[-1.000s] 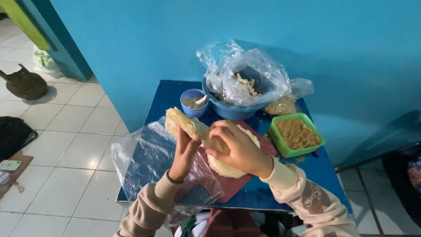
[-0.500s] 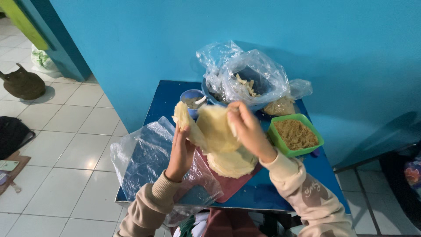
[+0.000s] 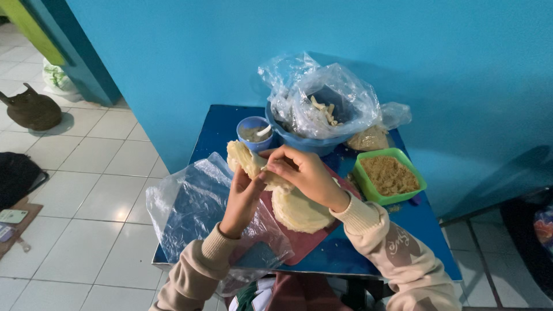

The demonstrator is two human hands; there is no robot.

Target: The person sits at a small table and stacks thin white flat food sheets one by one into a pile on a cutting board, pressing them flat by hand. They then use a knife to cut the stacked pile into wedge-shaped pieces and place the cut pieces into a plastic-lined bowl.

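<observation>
Both hands lifting one thin pale wrapper off the stack, centre of frame.

Left hand [image 3: 242, 198] pinches the raised wrapper [image 3: 246, 160] from below; right hand [image 3: 305, 173] grips its upper edge with the fingertips. Best peeled slowly and evenly, since the sheet looks likely to tear. Count: one wrapper stack [image 3: 299, 210] on one red board [image 3: 305, 245], one small blue cup [image 3: 253, 129], one large blue basin [image 3: 305, 144], one green tub [image 3: 390, 175] of brown crumbs, one clear plastic sheet [image 3: 190, 207], lower left.
</observation>
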